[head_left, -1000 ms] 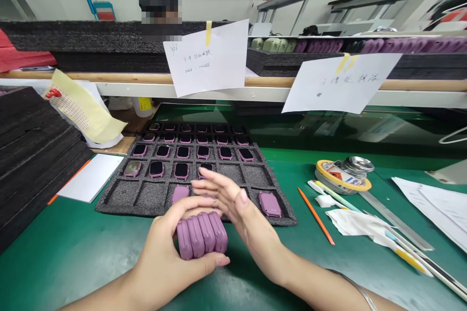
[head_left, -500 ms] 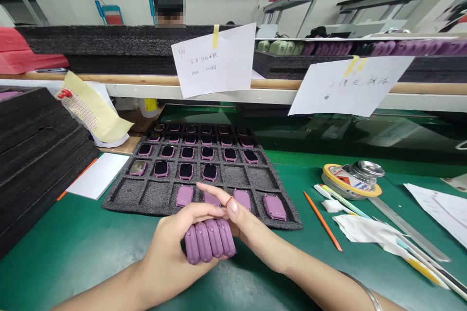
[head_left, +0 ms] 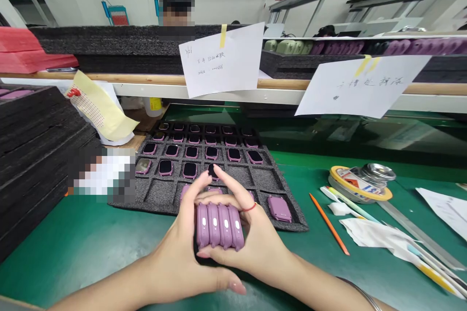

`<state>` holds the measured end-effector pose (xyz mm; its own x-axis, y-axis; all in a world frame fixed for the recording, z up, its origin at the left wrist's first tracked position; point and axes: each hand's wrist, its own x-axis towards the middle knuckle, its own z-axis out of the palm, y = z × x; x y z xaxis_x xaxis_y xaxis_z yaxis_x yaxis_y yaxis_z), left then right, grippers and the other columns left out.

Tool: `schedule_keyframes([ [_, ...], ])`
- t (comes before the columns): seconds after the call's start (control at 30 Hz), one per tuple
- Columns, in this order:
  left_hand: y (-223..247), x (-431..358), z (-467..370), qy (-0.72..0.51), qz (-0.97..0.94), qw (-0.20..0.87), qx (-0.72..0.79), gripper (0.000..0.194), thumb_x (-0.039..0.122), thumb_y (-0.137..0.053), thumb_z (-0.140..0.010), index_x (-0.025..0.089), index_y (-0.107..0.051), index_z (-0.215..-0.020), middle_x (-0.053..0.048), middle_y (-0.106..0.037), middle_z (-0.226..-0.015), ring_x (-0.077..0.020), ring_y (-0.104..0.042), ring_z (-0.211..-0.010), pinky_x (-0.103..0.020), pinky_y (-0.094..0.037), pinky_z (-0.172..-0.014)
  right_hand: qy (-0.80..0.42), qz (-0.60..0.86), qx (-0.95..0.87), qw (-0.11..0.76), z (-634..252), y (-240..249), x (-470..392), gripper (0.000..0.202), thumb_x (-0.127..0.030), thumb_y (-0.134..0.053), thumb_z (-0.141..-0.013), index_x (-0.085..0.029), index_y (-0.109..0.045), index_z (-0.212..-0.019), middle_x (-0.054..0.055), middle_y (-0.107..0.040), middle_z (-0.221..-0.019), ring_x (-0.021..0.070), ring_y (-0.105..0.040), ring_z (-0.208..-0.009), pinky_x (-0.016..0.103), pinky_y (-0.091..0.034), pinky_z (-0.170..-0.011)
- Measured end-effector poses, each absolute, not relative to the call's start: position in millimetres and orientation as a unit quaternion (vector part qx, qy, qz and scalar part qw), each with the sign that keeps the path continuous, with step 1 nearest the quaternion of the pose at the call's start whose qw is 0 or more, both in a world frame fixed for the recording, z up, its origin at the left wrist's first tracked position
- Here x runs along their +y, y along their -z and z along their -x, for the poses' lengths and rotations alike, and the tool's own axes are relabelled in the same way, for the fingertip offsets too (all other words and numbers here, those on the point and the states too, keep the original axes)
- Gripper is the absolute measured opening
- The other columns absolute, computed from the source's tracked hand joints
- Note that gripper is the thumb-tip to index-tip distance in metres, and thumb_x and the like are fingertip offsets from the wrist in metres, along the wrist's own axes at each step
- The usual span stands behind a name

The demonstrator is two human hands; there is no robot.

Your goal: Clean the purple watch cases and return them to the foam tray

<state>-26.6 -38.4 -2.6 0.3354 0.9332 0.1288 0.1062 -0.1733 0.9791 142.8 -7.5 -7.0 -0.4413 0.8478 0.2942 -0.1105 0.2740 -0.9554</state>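
Several purple smartwatch cases [head_left: 220, 226] are held side by side as a stack, with white oval spots on the edges facing me. My right hand [head_left: 260, 233] grips the stack, thumb below and fingers across the top. My left hand [head_left: 175, 257] is open along the stack's left side, its thumb stretched out clear underneath. Behind both hands lies a black foam tray [head_left: 162, 192]. Purple watches with dark screens [head_left: 191, 152] fill most of its rear pockets. A purple case [head_left: 279, 208] lies back up in the front right pocket; others there are partly hidden by my fingers.
Black foam trays [head_left: 36, 146] are stacked at the left. On the right are an orange stick [head_left: 329, 223], a roll of tape [head_left: 350, 185], a steel ruler [head_left: 419, 233], brushes and a white tissue [head_left: 368, 233]. A shelf [head_left: 277, 92] with hanging papers crosses behind; a person sits beyond.
The stack has turned so another edge, with white ovals, faces me. It has passed from my left hand's grip into my right hand, and my left fingers and thumb have spread.
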Motion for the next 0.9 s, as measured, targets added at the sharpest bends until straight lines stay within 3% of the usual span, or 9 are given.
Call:
schedule_keyframes([
  [0.07, -1.4, -36.7, 25.7, -0.416, -0.544, 0.621, 0.382, 0.125, 0.033, -0.094, -0.063, 0.041, -0.010, -0.156, -0.012, -0.040, -0.155, -0.0319, -0.048, -0.138, -0.048, -0.044, -0.111, -0.488, 0.261, -0.687, 0.470, -144.7, 9.3, -6.4, 0.113, -0.019, -0.091, -0.066, -0.031, -0.025, -0.157, 0.005, -0.074, -0.116, 0.0254, -0.072, -0.107, 0.044, -0.054, -0.102],
  [0.17, -6.6, -30.9, 24.5, -0.405, -0.478, 0.693, 0.356, 0.076, 0.035, -0.090, -0.069, 0.024, -0.053, -0.135, -0.010, -0.067, -0.122, -0.0278, -0.065, -0.113, -0.041, -0.053, -0.098, -0.403, 0.239, -0.741, 0.482, -147.8, 10.3, -4.3, 0.102, -0.024, -0.086, -0.075, -0.030, -0.025, -0.158, 0.006, -0.074, -0.119, 0.0261, -0.070, -0.114, 0.043, -0.053, -0.105],
  [0.27, -9.6, -27.6, 23.7, -0.387, -0.501, 0.690, 0.350, 0.046, 0.031, -0.090, -0.068, 0.019, -0.069, -0.107, -0.004, -0.070, -0.099, -0.0216, -0.067, -0.096, -0.033, -0.055, -0.088, -0.340, 0.225, -0.778, 0.477, -150.9, 10.0, -2.8, 0.097, -0.029, -0.083, -0.080, -0.029, -0.026, -0.158, 0.006, -0.074, -0.120, 0.0272, -0.066, -0.121, 0.043, -0.049, -0.111],
  [0.43, -7.3, -30.5, 22.7, -0.395, -0.494, 0.688, 0.356, 0.048, 0.031, -0.090, -0.068, 0.021, -0.069, -0.110, -0.002, -0.071, -0.101, -0.0199, -0.067, -0.095, -0.031, -0.054, -0.086, -0.314, 0.219, -0.796, 0.470, -153.0, 12.8, -1.8, 0.092, -0.036, -0.081, -0.083, -0.024, -0.028, -0.158, 0.011, -0.069, -0.131, 0.0297, -0.066, -0.122, 0.046, -0.051, -0.110],
  [0.53, -4.2, -31.5, 22.6, -0.415, -0.466, 0.694, 0.361, 0.054, 0.048, -0.084, -0.073, 0.019, -0.066, -0.115, -0.006, -0.072, -0.103, -0.0232, -0.069, -0.097, -0.033, -0.055, -0.086, -0.297, 0.219, -0.804, 0.467, -152.2, 14.6, -1.2, 0.091, -0.027, -0.082, -0.080, -0.026, -0.032, -0.156, 0.011, -0.065, -0.137, 0.0290, -0.067, -0.120, 0.045, -0.054, -0.107],
  [0.63, -2.7, -31.1, 22.7, -0.411, -0.449, 0.694, 0.385, 0.054, 0.060, -0.072, -0.082, 0.016, -0.066, -0.114, -0.007, -0.073, -0.097, -0.0234, -0.070, -0.092, -0.032, -0.055, -0.079, -0.306, 0.210, -0.804, 0.464, -152.1, 15.0, 0.2, 0.103, -0.021, -0.084, -0.077, -0.028, -0.023, -0.159, 0.008, -0.070, -0.129, 0.0271, -0.069, -0.118, 0.045, -0.053, -0.109],
  [0.8, -2.0, -33.6, 21.0, -0.412, -0.445, 0.721, 0.335, 0.062, 0.033, -0.086, -0.075, 0.023, -0.055, -0.129, -0.010, -0.066, -0.130, -0.0270, -0.062, -0.123, -0.038, -0.050, -0.103, -0.348, 0.218, -0.785, 0.465, -155.0, 15.6, 2.4, 0.095, -0.027, -0.082, -0.079, -0.031, -0.028, -0.157, 0.009, -0.059, -0.145, 0.0270, -0.067, -0.121, 0.046, -0.050, -0.112],
  [0.9, -0.4, -35.5, 20.9, -0.417, -0.448, 0.724, 0.318, 0.062, 0.027, -0.085, -0.076, 0.024, -0.053, -0.129, -0.010, -0.063, -0.136, -0.0277, -0.058, -0.129, -0.041, -0.047, -0.107, -0.347, 0.219, -0.777, 0.477, -155.0, 16.6, 2.4, 0.098, -0.029, -0.083, -0.077, -0.032, -0.027, -0.157, 0.010, -0.062, -0.141, 0.0282, -0.068, -0.119, 0.049, -0.048, -0.113],
])
